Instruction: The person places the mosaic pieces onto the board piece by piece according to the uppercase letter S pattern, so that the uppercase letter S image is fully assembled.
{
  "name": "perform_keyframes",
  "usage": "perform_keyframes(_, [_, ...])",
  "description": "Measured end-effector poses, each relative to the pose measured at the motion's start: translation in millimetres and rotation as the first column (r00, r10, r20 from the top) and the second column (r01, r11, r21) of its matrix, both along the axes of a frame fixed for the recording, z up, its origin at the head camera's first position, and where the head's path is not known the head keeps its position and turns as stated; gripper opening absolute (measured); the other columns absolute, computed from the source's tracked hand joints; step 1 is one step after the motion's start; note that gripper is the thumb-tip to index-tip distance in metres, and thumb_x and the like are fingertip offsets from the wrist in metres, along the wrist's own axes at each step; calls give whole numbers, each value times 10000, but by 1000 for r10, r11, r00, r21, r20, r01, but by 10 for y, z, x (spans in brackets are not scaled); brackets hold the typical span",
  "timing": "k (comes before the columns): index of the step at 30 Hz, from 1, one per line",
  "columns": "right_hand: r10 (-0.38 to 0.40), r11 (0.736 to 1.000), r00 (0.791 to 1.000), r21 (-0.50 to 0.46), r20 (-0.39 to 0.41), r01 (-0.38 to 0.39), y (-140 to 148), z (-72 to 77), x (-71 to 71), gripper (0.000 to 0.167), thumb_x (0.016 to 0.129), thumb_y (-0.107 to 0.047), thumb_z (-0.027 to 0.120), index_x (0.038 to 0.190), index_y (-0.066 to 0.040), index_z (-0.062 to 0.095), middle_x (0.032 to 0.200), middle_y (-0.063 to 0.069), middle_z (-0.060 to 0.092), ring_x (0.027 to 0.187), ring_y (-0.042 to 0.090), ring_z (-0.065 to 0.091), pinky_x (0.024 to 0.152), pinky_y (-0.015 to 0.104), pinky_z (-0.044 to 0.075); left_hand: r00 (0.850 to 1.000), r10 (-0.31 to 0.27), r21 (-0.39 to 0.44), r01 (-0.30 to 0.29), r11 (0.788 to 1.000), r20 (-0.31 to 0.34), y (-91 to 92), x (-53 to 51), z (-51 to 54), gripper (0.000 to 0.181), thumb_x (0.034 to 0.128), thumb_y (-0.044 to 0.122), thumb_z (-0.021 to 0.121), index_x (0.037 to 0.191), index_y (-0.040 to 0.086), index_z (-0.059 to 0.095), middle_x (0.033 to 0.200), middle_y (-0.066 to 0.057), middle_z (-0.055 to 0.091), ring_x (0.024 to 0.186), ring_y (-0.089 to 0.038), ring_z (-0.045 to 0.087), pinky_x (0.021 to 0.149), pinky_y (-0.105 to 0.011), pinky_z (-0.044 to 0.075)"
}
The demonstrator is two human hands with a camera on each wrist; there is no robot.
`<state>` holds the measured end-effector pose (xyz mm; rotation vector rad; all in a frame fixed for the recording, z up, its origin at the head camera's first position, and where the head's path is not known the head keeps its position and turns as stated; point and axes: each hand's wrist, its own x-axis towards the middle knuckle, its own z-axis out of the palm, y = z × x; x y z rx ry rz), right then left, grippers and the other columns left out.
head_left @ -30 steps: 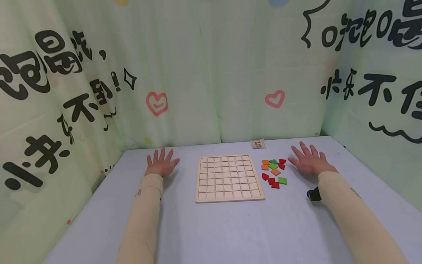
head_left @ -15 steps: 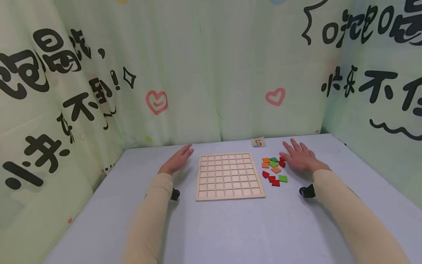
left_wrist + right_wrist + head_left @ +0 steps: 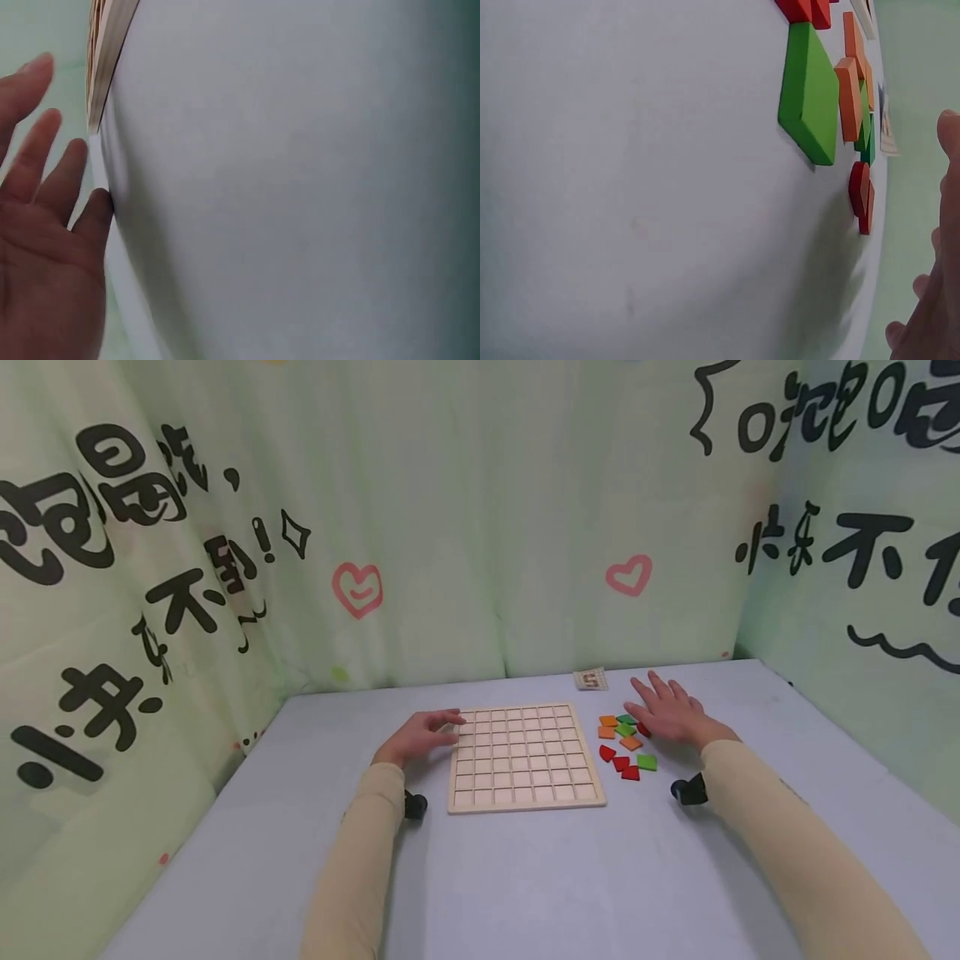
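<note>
Board point(image 3: 525, 758) of gridded wood, seemingly light, stiff and best held by its rim point(image 3: 525, 810), lay on the table point(image 3: 495, 877) between our left hand point(image 3: 417, 737), relaxed and empty near its far-left corner, and right hand point(image 3: 672, 713), empty, fingers spread beside coloured tiles point(image 3: 631, 743).

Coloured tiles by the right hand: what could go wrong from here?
The right hand hovers close to a red tile, so might nudge it into the other coloured tiles, which lie close together. The left hand is by the far-left corner of the wooden grid board; a bump could shift it.
</note>
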<state>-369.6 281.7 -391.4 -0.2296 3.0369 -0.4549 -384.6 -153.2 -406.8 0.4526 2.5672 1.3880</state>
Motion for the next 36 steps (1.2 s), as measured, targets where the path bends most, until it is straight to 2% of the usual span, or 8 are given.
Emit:
perform_keyframes(5, [-3, 1000, 1000, 3, 24, 3, 2, 14, -1, 761, 1006, -470, 413, 1546, -32, 104, 1565, 320, -36, 1381, 587, -30, 1063, 749, 39, 999, -36, -114, 36, 993, 1, 9, 0, 14, 300, 883, 155, 699, 1182, 139, 705, 1473, 21, 484, 1437, -219, 299, 1149, -430, 270])
perform_keyframes(10, [-3, 1000, 999, 8, 35, 3, 20, 53, -20, 781, 1002, -497, 408, 1550, -41, 88, 1566, 318, -38, 1380, 587, -32, 1058, 753, 34, 995, -79, -195, 68, 978, -52, 0, -5, 65, 283, 881, 145, 702, 1162, 113, 711, 1468, -4, 492, 1434, -241, 310, 1155, -423, 258])
perform_keyframes(15, [5, 1000, 999, 8, 38, -5, 43, 81, -33, 786, 999, -500, 409, 1550, -41, 87, 1566, 319, -35, 1378, 590, -29, 1054, 757, 31, 993, -88, -234, 69, 970, -74, -25, -7, 90, 281, 881, 164, 710, 1157, 109, 716, 1474, -4, 486, 1435, -246, 308, 1163, -425, 244])
perform_keyframes(19, [0, 1000, 999, 15, 46, 0, 66, 63, -28, 773, 1004, -486, 400, 1546, -27, 93, 1561, 328, -28, 1377, 592, -25, 1056, 755, 41, 994, -90, -244, 73, 967, -63, -46, -10, 53, 277, 881, 189, 714, 1153, 133, 723, 1474, 14, 485, 1437, -238, 305, 1162, -426, 245])
perform_keyframes(24, [10, 1000, 999, 17, 32, -11, 99, 17, -18, 781, 993, -468, 446, 1536, -5, 127, 1555, 337, 18, 1372, 593, 21, 1049, 760, 96, 991, -105, -251, 82, 964, -80, -48, -8, 21, 277, 877, 201, 718, 1145, 133, 726, 1467, 9, 493, 1433, -246, 313, 1162, -435, 244])
perform_keyframes(30, [64, 998, 998, 9, -26, -63, 140, -57, -41, 732, 945, -379, 585, 1490, 19, 302, 1521, 326, 210, 1366, 543, 164, 1041, 727, 229, 992, -105, -253, 82, 964, -76, -33, 1, 17, 282, 876, 200, 723, 1146, 120, 723, 1473, -5, 487, 1435, -250, 310, 1169, -442, 230])
perform_keyframes(36, [146, 988, 987, -47, -70, -149, 170, -73, -48, 456, 921, -214, 644, 1295, 35, 568, 1325, 287, 501, 1251, 471, 410, 1012, 644, 371, 993, -94, -256, 74, 964, -66, -37, 3, -1, 277, 877, 206, 724, 1144, 130, 723, 1475, 7, 485, 1438, -244, 304, 1170, -444, 227])
